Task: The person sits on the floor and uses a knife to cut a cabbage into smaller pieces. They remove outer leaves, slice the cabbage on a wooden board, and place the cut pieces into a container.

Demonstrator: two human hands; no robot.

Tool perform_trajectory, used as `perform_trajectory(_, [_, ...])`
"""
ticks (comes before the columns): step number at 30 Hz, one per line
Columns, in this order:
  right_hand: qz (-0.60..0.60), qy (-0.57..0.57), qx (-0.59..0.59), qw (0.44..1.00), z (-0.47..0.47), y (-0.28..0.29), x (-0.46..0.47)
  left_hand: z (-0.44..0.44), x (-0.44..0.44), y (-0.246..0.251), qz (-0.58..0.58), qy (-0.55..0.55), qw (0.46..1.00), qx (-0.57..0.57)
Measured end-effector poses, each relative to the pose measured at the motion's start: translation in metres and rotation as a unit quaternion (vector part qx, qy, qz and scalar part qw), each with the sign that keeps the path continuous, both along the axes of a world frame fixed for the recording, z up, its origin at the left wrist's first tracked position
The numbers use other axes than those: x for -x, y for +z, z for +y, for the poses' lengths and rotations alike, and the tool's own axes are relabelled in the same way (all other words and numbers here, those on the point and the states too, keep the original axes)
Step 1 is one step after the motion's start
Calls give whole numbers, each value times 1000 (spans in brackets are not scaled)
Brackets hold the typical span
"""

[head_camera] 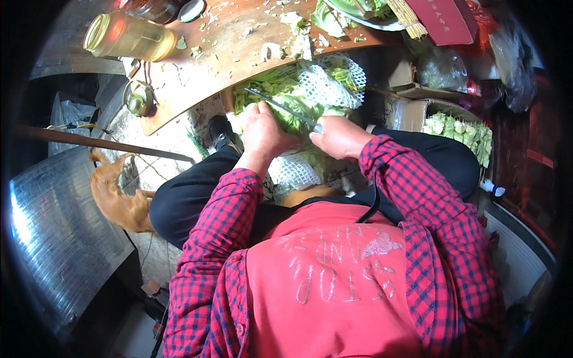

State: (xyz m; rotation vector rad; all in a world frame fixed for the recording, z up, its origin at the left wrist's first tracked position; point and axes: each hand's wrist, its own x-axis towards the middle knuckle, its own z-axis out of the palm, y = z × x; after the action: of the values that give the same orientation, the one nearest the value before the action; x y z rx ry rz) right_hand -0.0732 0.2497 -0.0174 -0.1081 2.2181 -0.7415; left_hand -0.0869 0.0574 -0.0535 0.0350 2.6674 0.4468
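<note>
My right hand (341,137) is closed around the handle of a knife (284,107), whose dark blade points up and left over a heap of lettuce leaves (300,105). Beside the blade's far part, my left hand (263,134) is at a pale green piece of lettuce, mostly hidden by the fingers and bright glare; whether it grips it I cannot tell. White foam netting (329,87) lies on the heap, and more foam netting (293,171) is below my hands, between my legs.
A wooden table (224,58) with leaf scraps holds a jar of yellowish liquid (130,36) and a plate of leaves (367,18). At right, a cardboard box (414,117) contains skewered leafy bundles (459,132). A brown dog (117,192) stands at left, near a metal panel (62,232).
</note>
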Motion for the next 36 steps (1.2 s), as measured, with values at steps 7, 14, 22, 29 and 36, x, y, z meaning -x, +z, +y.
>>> perform_trajectory(7, [18, -2, 6, 1000, 0, -25, 17, 4, 6, 6, 1, 6, 1000, 24])
perform_trajectory(14, [-81, -58, 23, 995, -6, 15, 12, 0, 12, 3, -10, -17, 999, 29])
perform_trajectory(22, [-118, -55, 13, 991, 24, 46, -13, -2, 15, 4, -20, 8, 999, 34])
perform_trajectory(29, [11, -41, -9, 999, 29, 52, -56, -16, 22, -13, -21, -13, 999, -43])
perform_trajectory(36, [4, -40, 13, 999, 37, 45, -50, -13, 18, -13, 12, -36, 999, 11])
